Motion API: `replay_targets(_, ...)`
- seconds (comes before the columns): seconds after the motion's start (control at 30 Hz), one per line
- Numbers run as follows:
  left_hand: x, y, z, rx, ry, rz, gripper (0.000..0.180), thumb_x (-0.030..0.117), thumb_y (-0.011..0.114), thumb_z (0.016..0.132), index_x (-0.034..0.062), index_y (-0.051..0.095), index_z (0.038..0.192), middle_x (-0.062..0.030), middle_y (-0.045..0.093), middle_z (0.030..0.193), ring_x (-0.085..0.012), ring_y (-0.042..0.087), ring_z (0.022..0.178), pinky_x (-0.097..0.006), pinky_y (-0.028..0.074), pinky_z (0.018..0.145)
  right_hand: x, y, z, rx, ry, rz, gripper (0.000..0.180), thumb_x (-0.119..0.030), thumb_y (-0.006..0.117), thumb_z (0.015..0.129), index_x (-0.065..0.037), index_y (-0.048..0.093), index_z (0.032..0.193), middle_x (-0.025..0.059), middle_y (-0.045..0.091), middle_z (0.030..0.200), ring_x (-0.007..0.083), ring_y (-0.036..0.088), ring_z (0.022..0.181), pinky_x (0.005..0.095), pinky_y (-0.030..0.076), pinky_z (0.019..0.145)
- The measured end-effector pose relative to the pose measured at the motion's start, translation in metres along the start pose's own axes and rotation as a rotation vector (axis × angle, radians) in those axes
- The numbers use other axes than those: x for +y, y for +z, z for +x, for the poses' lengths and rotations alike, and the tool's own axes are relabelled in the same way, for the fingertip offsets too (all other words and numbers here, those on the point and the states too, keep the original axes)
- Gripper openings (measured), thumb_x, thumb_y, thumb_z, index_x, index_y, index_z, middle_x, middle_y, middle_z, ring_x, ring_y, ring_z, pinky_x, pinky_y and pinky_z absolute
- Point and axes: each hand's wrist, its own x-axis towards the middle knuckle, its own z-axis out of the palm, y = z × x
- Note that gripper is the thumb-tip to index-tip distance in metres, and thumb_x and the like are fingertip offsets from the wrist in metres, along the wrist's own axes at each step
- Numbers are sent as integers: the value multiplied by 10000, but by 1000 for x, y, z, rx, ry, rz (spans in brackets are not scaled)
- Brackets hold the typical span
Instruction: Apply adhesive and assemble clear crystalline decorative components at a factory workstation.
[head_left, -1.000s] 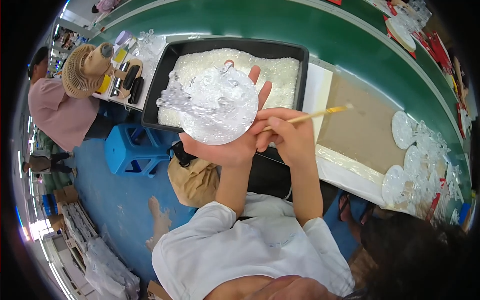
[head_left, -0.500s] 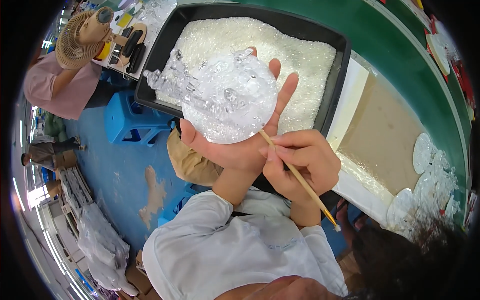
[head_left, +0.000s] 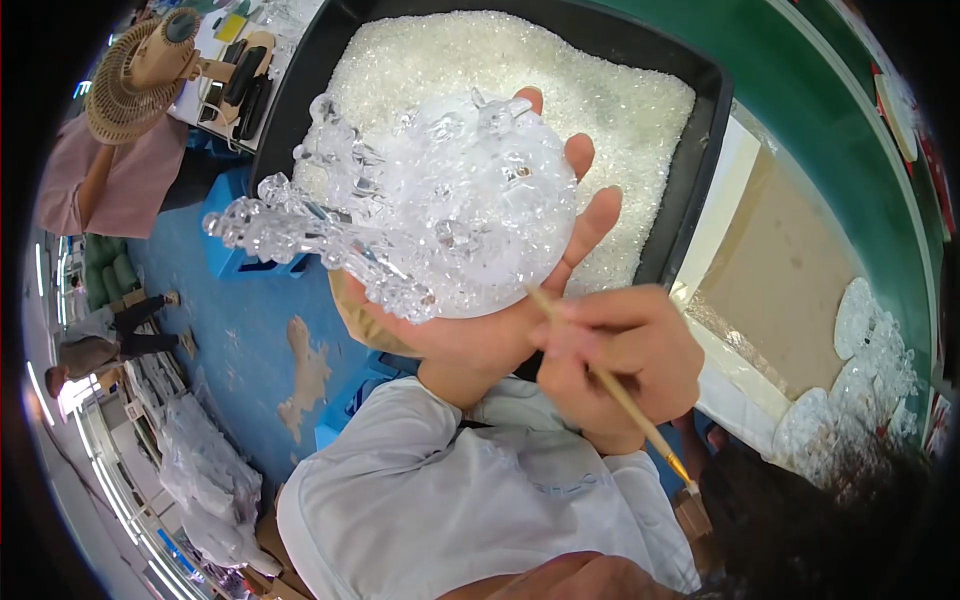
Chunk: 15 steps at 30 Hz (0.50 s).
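Left hand [head_left: 480, 320] cradling clear crystal ornament [head_left: 440, 210], right hand [head_left: 620, 360] gripping thin brush [head_left: 610, 380]

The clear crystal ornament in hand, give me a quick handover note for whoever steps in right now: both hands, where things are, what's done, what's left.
Left hand: palm up, cradling the clear crystal ornament above the black tray of white crystal grains.
Right hand: pinching a thin wooden brush, its tip at the ornament's lower edge.
Done: similar clear round pieces lie on the green table to the right; whether they are finished cannot be told.
Left: work on the held piece looks unfinished; how far along is unclear.
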Motion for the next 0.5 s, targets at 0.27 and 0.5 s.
replay_targets(0.27,11,3,2,196,-168,-26,484,378,391,1024,165,410,1458,-55,566,1352,-263,519,1282,-525,458,1079,5,-1,-2,-7,-57,44,208,90,707,671,-19,549,752,207,677,862,199,683,592,246,517,512)
replay_targets(0.5,7,-1,0,102,-116,78,492,389,406,1018,166,409,1456,-64,571,1342,-272,514,1284,-520,463,1076,2,-4,3,-77,-53,49,212,73,736,664,-13,562,749,196,676,834,185,667,621,243,503,514)
